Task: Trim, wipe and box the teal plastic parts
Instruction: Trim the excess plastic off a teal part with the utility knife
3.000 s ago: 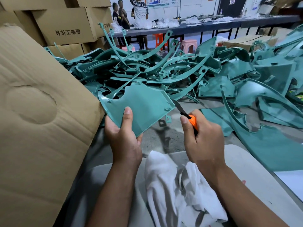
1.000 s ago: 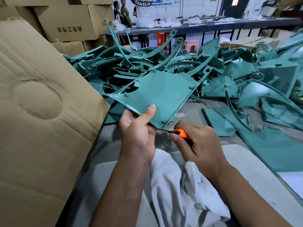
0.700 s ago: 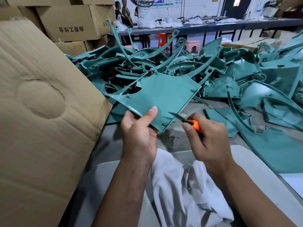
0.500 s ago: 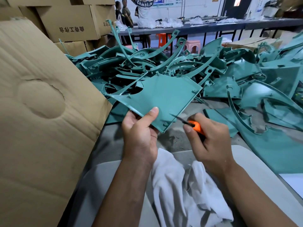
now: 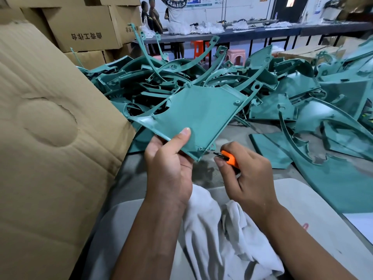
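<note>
Pinching the near edge of a flat teal panel, the left hand holds it tilted above the grey table, thumb pressed on the top face and the other fingers curled beneath. The panel sits at the centre of the view, its lowest corner pointing toward five o'clock. Just beside that corner, not quite touching, is the tip of an orange-handled knife, which the right hand grips with fingers wrapped tight around the handle.

By its look the panel is thin, light and stiff — a moulded sheet with raised rims and small screw bosses at the corners. Those rims are likely the best place to take hold, since the smooth face may slip. The cut-out arm at nine o'clock looks slender and could snap if twisted.

Room is tight. A cardboard box flap rises at nine o'clock, close to the left wrist. A tangled heap of teal parts fills twelve through three o'clock, with hooked ribs that could snag. A white cloth lies at six o'clock under both forearms — the freest space is the bare table just below the panel's corner.
</note>
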`<control>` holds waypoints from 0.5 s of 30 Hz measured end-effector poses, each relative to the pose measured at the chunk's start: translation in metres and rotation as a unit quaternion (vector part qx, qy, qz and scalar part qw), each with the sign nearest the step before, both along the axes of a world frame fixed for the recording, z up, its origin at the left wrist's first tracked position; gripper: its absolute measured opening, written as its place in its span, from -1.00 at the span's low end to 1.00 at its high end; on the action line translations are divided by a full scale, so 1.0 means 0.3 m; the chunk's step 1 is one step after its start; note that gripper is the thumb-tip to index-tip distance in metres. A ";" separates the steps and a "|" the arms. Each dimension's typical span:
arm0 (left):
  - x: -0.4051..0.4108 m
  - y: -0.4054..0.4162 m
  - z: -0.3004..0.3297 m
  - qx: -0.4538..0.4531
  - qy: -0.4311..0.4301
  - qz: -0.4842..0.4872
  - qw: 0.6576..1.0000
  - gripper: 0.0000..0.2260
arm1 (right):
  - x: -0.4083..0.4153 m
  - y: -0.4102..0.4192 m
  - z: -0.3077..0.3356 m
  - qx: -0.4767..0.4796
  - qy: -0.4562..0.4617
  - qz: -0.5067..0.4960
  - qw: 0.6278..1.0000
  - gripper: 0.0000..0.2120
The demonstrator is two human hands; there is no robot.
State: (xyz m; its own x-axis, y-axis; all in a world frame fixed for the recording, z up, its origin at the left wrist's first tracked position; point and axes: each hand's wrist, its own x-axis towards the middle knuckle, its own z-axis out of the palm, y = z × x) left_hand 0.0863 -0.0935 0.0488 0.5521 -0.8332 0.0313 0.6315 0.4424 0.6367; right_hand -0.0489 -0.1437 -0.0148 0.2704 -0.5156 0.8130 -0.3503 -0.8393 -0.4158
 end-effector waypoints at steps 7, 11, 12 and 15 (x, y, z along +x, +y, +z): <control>0.008 0.012 -0.007 -0.004 -0.003 -0.007 1.000 -0.66 | -0.030 -0.041 0.015 0.029 -0.077 -0.051 0.995 -0.76; 0.003 0.011 -0.008 -0.010 -0.015 -0.025 1.000 -0.62 | -0.070 -0.068 0.013 0.033 -0.073 -0.081 0.993 -0.74; 0.003 0.012 -0.007 -0.014 -0.018 -0.030 0.999 -0.60 | -0.072 -0.067 0.013 0.032 -0.076 -0.078 0.994 -0.76; 0.008 0.016 -0.003 -0.027 -0.032 -0.045 0.998 -0.51 | -0.069 -0.066 0.018 0.031 -0.086 -0.065 0.994 -0.80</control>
State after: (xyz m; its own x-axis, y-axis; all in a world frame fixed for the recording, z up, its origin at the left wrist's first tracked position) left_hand 0.0886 -0.0887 0.0479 0.4707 -0.8754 0.1100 0.6294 0.4205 0.6535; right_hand -0.0698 -0.1636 -0.0093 0.0580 -0.5879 0.8069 -0.3731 -0.7624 -0.5287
